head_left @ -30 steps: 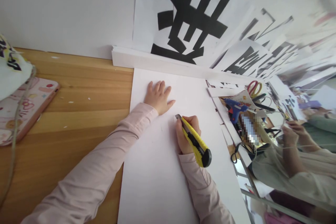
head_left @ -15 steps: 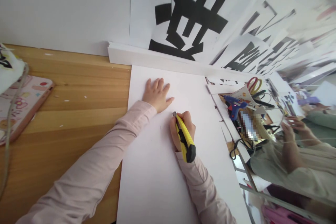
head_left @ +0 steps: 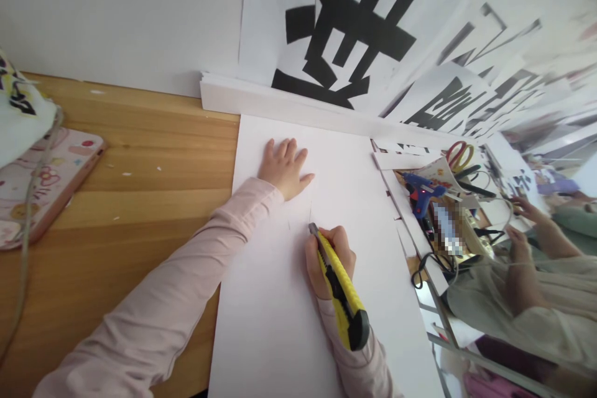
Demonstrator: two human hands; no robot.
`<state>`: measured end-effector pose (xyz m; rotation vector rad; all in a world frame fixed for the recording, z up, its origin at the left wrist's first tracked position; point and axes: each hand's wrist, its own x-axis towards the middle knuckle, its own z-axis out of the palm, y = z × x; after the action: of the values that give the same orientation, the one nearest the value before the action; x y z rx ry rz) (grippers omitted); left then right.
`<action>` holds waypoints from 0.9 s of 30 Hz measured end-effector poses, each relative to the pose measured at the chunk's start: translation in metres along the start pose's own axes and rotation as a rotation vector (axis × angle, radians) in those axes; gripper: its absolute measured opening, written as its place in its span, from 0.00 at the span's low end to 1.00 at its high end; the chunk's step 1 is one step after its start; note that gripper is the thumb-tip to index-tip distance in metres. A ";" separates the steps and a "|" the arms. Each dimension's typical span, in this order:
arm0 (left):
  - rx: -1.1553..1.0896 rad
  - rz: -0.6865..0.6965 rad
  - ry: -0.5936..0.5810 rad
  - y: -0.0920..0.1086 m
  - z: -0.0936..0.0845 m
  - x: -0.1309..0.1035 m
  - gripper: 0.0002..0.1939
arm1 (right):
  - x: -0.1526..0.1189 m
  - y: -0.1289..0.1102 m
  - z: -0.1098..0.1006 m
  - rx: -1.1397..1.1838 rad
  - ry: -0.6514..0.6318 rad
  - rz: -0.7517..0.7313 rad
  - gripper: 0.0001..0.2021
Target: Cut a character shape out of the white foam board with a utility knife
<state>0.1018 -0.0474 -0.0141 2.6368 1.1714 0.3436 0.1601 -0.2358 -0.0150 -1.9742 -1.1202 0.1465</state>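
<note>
A large white sheet (head_left: 270,323) lies on the wooden table in front of me. My left hand (head_left: 285,169) rests flat on its upper part, fingers spread. Closed around a yellow and black utility knife (head_left: 342,289), my right hand (head_left: 330,258) is below and to the right of the left one. The knife's tip touches or nearly touches the sheet, and its black butt end points back toward me. A thin line runs up the sheet from the tip, and a short faint mark shows to its left.
A pink patterned case (head_left: 56,180) and a cable lie at left on the wooden table (head_left: 177,155). Black lettering sheets (head_left: 359,18) lean along the back. At right are a blue glue gun (head_left: 423,193), scissors (head_left: 459,155) and a co-worker's hands (head_left: 522,236).
My right hand has drawn the knife down the sheet toward me, leaving a thin line above its tip. My left hand stays flat on the sheet. The view has shifted slightly.
</note>
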 end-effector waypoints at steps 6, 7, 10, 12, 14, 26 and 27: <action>0.009 -0.005 0.000 0.000 0.000 0.000 0.33 | -0.002 0.003 -0.002 0.000 -0.029 -0.008 0.06; 0.008 -0.006 -0.002 0.000 0.000 0.000 0.33 | -0.002 0.003 -0.002 0.001 -0.028 -0.005 0.06; 0.006 -0.009 0.004 0.000 0.000 0.000 0.33 | -0.004 0.001 -0.001 0.007 -0.017 -0.002 0.06; 0.006 -0.008 0.010 0.000 0.000 0.000 0.32 | -0.006 -0.001 -0.001 0.019 -0.007 -0.003 0.06; 0.004 -0.005 0.008 0.000 0.000 0.000 0.33 | -0.008 -0.005 -0.002 0.038 0.000 0.012 0.06; 0.028 -0.001 0.021 -0.002 0.005 0.002 0.33 | -0.006 -0.017 -0.004 0.088 0.011 0.073 0.08; 0.030 -0.003 0.021 -0.002 0.005 0.002 0.33 | -0.006 -0.016 -0.004 0.086 0.011 0.070 0.08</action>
<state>0.1031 -0.0457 -0.0189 2.6630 1.1968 0.3569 0.1478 -0.2390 -0.0029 -1.9365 -1.0211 0.2170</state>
